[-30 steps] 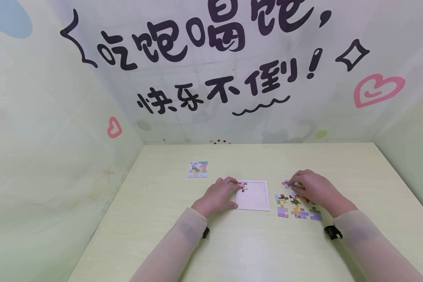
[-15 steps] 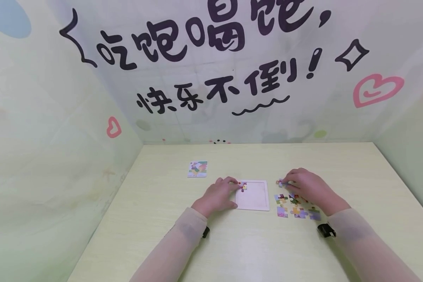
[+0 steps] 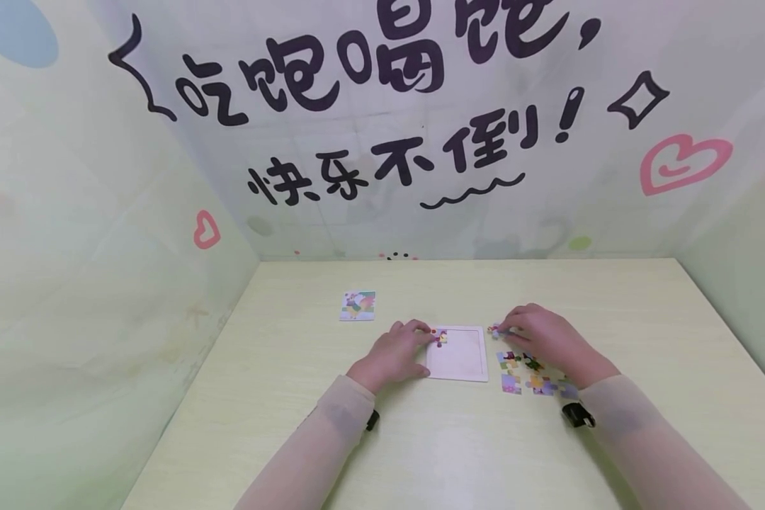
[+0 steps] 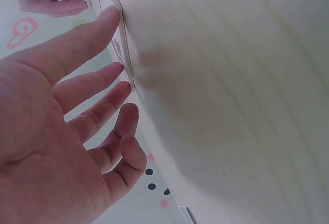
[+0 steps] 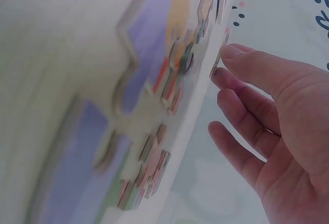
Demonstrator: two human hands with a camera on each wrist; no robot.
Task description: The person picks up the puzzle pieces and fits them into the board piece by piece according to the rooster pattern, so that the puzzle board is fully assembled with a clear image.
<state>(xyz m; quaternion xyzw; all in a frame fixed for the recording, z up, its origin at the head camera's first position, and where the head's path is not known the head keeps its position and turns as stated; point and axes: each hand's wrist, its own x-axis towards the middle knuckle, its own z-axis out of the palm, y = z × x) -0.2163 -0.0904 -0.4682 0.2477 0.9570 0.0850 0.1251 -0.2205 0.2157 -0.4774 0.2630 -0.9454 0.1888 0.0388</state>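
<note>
My right hand (image 3: 545, 340) pinches a small puzzle piece (image 3: 493, 330) between thumb and fingertips, just beyond the right side of a white puzzle frame (image 3: 465, 361). From the right wrist view, that piece (image 5: 220, 59) shows edge-on between the thumb and a finger. My left hand (image 3: 392, 354) rests against the frame's left side, thumb near its front corner and fingers at its back corner. In the left wrist view, the left hand's fingers (image 4: 97, 118) are extended or loosely bent along the frame's edge. One puzzle piece (image 3: 442, 337) lies inside the frame at its back left.
Several loose puzzle pieces (image 3: 511, 383) lie right of the frame, some hidden under the right hand. A small picture card (image 3: 358, 306) of a colourful bird lies behind and left of the frame. Printed fabric walls (image 3: 389, 227) enclose the table's back and sides.
My right hand has moved left toward the puzzle frame, carrying the pinched puzzle piece away from the loose ones. The left hand and the frame have stayed in place.
</note>
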